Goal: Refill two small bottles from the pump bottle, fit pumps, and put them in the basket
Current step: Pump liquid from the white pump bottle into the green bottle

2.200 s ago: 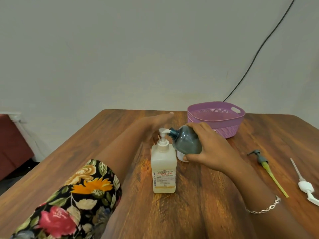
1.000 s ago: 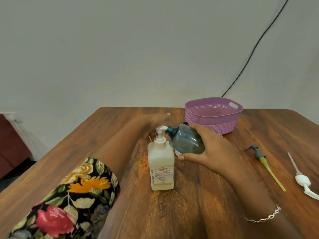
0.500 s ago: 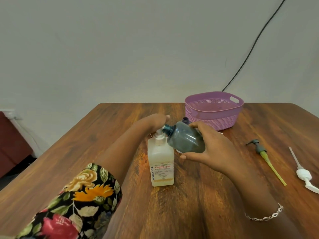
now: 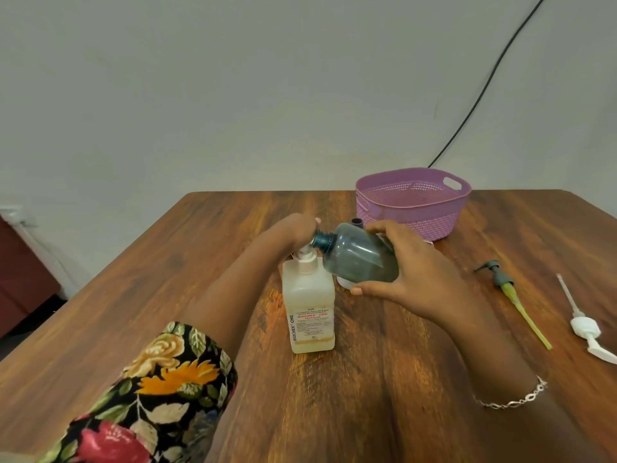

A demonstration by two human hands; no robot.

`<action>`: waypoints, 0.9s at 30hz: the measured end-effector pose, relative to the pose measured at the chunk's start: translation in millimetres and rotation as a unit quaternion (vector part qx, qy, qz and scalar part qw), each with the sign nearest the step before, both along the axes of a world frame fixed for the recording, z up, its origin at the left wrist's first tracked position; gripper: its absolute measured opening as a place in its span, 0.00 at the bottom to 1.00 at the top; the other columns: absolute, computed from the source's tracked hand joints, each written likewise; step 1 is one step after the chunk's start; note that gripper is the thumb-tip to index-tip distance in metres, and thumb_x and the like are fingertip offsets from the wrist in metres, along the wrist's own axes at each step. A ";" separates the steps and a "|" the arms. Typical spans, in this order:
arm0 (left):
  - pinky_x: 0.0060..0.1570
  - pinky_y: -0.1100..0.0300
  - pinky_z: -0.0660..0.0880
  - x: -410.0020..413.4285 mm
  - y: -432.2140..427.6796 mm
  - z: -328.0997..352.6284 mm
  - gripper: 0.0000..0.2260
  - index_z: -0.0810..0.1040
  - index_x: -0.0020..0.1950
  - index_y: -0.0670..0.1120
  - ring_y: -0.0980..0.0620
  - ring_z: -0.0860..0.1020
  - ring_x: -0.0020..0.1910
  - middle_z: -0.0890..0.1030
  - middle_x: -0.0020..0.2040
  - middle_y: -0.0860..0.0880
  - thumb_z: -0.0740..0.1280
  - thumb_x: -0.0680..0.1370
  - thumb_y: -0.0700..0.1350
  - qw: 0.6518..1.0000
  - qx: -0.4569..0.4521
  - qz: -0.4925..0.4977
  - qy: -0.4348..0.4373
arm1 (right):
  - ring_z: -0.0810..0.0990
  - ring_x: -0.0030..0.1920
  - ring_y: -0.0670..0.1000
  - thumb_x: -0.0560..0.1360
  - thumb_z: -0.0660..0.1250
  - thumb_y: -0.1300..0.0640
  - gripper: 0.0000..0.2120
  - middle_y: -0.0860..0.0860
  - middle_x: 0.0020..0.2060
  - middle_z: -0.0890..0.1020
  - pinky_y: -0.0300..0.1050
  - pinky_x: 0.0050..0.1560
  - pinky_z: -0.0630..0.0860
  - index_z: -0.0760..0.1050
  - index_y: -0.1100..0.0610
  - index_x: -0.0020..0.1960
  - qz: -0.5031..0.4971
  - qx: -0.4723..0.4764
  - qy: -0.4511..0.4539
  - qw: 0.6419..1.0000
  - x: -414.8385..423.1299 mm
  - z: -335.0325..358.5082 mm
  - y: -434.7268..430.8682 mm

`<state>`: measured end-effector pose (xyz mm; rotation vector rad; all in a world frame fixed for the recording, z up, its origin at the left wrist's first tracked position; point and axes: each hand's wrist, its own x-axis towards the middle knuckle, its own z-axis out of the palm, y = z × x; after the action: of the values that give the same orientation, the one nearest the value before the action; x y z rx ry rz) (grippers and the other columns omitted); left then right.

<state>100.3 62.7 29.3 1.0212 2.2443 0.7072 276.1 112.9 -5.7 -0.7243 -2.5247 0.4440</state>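
R hand [image 4: 412,272]: fingers [image 4: 380,228] curled over the top of the small bottle [image 4: 359,259], thumb under it, so the btl sits clamped btwn fingers and thumb. Fingers cover its base end; body and neck stick out to the left of the hand. Btl is grey-blue, see-through, lying nearly on its side above the table, open neck pointing left and right up against the pump spout.

L hand [image 4: 292,232]: fingers bent down over the pump head of the pump bottle [image 4: 309,309], knuckles up, one fingertip showing just by the small btl's neck. Pump head itself hidden under the hand, only the white collar shows below it. Can't tell how hard it presses. Pump bottle stands upright on the table [image 4: 367,396], pale w/ a printed label, just below and left of the held btl.

Behind the held btl a dark neck [image 4: 357,223] peeks up, and a white rounded bit [image 4: 345,282] shows under it; can't tell if they're one item.

Further out: purple basket [image 4: 414,208] at the far side, just beyond the R hand, not touching it. Right of the hand, lying flat and apart: grey pump [image 4: 500,279] w/ yellow-green tube, then white pump [image 4: 582,325] near the table edge. Bracelet [image 4: 510,399] on R wrist, floral sleeve [image 4: 160,389] on L arm. Black cable [image 4: 484,85] runs down the wall.
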 end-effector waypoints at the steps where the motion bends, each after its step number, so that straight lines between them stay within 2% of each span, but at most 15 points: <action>1: 0.52 0.57 0.74 -1.8 -1.7 0.5 0.13 0.71 0.59 0.38 0.46 0.75 0.46 0.74 0.48 0.40 0.51 0.83 0.43 1.000 0.005 -0.003 -0.010 | 0.68 0.56 0.42 0.64 0.74 0.42 0.37 0.43 0.61 0.69 0.42 0.54 0.71 0.62 0.47 0.67 0.009 -0.002 -0.008 1.000 1.0 -0.1 0.9; 2: 0.59 0.50 0.73 -3.9 -3.1 2.0 0.17 0.68 0.64 0.38 0.42 0.75 0.54 0.74 0.56 0.38 0.52 0.83 0.48 0.999 -0.001 -0.001 -0.041 | 0.67 0.57 0.42 0.65 0.74 0.44 0.36 0.43 0.62 0.69 0.42 0.54 0.71 0.61 0.47 0.67 0.020 -0.006 -0.014 1.000 1.9 -0.3 2.2; 3: 0.62 0.43 0.70 -5.0 -4.2 5.6 0.22 0.67 0.67 0.40 0.38 0.73 0.59 0.73 0.61 0.36 0.54 0.81 0.54 0.996 -0.006 0.006 -0.085 | 0.68 0.58 0.43 0.65 0.74 0.46 0.36 0.44 0.62 0.69 0.42 0.55 0.71 0.61 0.47 0.68 0.030 -0.013 -0.011 0.999 2.8 -0.2 4.0; 5: 0.62 0.34 0.66 -8.4 -3.5 8.6 0.30 0.68 0.65 0.41 0.33 0.71 0.62 0.71 0.64 0.35 0.57 0.75 0.64 0.987 -0.022 0.018 -0.159 | 0.70 0.59 0.45 0.65 0.74 0.49 0.36 0.45 0.62 0.70 0.43 0.55 0.71 0.61 0.47 0.68 0.039 -0.022 0.008 0.999 4.6 0.3 7.5; 7: 0.61 0.31 0.65 -18.7 5.4 -0.4 0.33 0.71 0.63 0.42 0.31 0.68 0.64 0.70 0.65 0.34 0.61 0.68 0.64 0.981 -0.033 0.025 -0.188 | 0.70 0.58 0.46 0.65 0.75 0.49 0.36 0.46 0.61 0.71 0.44 0.55 0.71 0.62 0.48 0.68 0.038 -0.018 0.023 0.999 5.6 0.6 8.9; 8: 0.60 0.30 0.66 -17.2 4.9 -0.5 0.31 0.72 0.61 0.41 0.31 0.69 0.64 0.71 0.64 0.34 0.62 0.68 0.62 0.982 -0.038 0.025 -0.181 | 0.70 0.58 0.46 0.65 0.75 0.49 0.36 0.46 0.61 0.71 0.45 0.55 0.72 0.63 0.48 0.68 0.036 -0.014 0.028 0.999 6.1 0.5 9.3; 10: 0.57 0.38 0.72 -9.6 0.2 3.3 0.18 0.74 0.52 0.38 0.36 0.76 0.54 0.76 0.56 0.35 0.61 0.75 0.53 0.993 -0.013 0.019 -0.113 | 0.71 0.58 0.46 0.65 0.75 0.49 0.36 0.46 0.61 0.71 0.46 0.56 0.72 0.63 0.48 0.69 0.035 -0.010 0.032 0.999 5.9 -0.4 9.2; 12: 0.45 0.55 0.76 -7.6 -1.4 2.0 0.09 0.73 0.45 0.39 0.45 0.74 0.41 0.74 0.42 0.40 0.56 0.80 0.40 0.999 -0.007 0.003 -0.045 | 0.70 0.57 0.46 0.65 0.75 0.48 0.36 0.46 0.60 0.72 0.46 0.56 0.72 0.64 0.47 0.69 0.035 -0.008 0.030 0.999 5.1 -1.7 8.7; 14: 0.43 0.57 0.74 -4.0 -1.1 2.1 0.10 0.73 0.55 0.36 0.49 0.72 0.38 0.70 0.38 0.44 0.54 0.79 0.32 1.000 -0.021 0.005 0.016 | 0.71 0.57 0.46 0.65 0.75 0.48 0.36 0.46 0.60 0.72 0.47 0.55 0.72 0.64 0.47 0.68 0.033 -0.009 0.031 0.999 4.5 -3.1 8.8; 16: 0.48 0.57 0.74 -2.1 -0.1 0.5 0.16 0.68 0.66 0.34 0.49 0.72 0.40 0.72 0.43 0.42 0.55 0.78 0.30 1.000 -0.022 0.013 0.016 | 0.70 0.57 0.46 0.65 0.75 0.48 0.36 0.46 0.60 0.72 0.47 0.55 0.72 0.64 0.46 0.69 0.030 -0.008 0.033 0.999 4.5 -4.0 8.9; 18: 0.59 0.50 0.73 -5.0 0.5 -0.9 0.17 0.66 0.69 0.38 0.43 0.74 0.50 0.74 0.55 0.37 0.57 0.80 0.36 0.999 -0.018 0.019 -0.030 | 0.70 0.57 0.46 0.65 0.75 0.47 0.36 0.45 0.60 0.72 0.48 0.56 0.72 0.63 0.46 0.69 0.030 -0.009 0.038 0.999 4.9 -4.2 8.4; 20: 0.63 0.38 0.67 -8.6 -1.6 3.5 0.20 0.68 0.66 0.41 0.36 0.72 0.61 0.72 0.63 0.35 0.58 0.80 0.52 0.994 0.000 0.027 -0.108 | 0.70 0.58 0.45 0.65 0.75 0.47 0.37 0.45 0.60 0.72 0.48 0.56 0.72 0.63 0.46 0.69 0.032 -0.013 0.046 0.998 5.4 -3.1 8.5; 21: 0.63 0.35 0.65 -10.4 -1.3 5.6 0.24 0.68 0.66 0.41 0.34 0.70 0.63 0.71 0.64 0.34 0.57 0.78 0.58 0.990 -0.006 0.028 -0.140 | 0.70 0.58 0.45 0.65 0.75 0.48 0.37 0.45 0.60 0.72 0.47 0.56 0.72 0.63 0.46 0.70 0.034 -0.016 0.048 0.998 5.6 -2.2 8.7; 23: 0.64 0.34 0.63 -14.8 1.6 7.5 0.29 0.68 0.65 0.41 0.33 0.69 0.64 0.71 0.64 0.36 0.56 0.77 0.63 0.984 -0.024 0.024 -0.177 | 0.70 0.57 0.45 0.65 0.75 0.48 0.37 0.46 0.59 0.72 0.47 0.56 0.72 0.63 0.47 0.70 0.038 -0.017 0.050 0.998 6.0 -0.3 9.5; 27: 0.64 0.37 0.65 -14.4 3.9 6.6 0.29 0.67 0.66 0.40 0.36 0.72 0.61 0.73 0.61 0.37 0.54 0.78 0.63 0.986 -0.022 0.019 -0.164 | 0.70 0.57 0.45 0.65 0.75 0.48 0.37 0.45 0.59 0.71 0.45 0.56 0.71 0.63 0.47 0.70 0.041 -0.020 0.047 0.998 6.6 -0.1 10.5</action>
<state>85.9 66.6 35.9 0.7790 1.9868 0.7776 282.7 123.4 -5.7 -0.6017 -2.4697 0.5453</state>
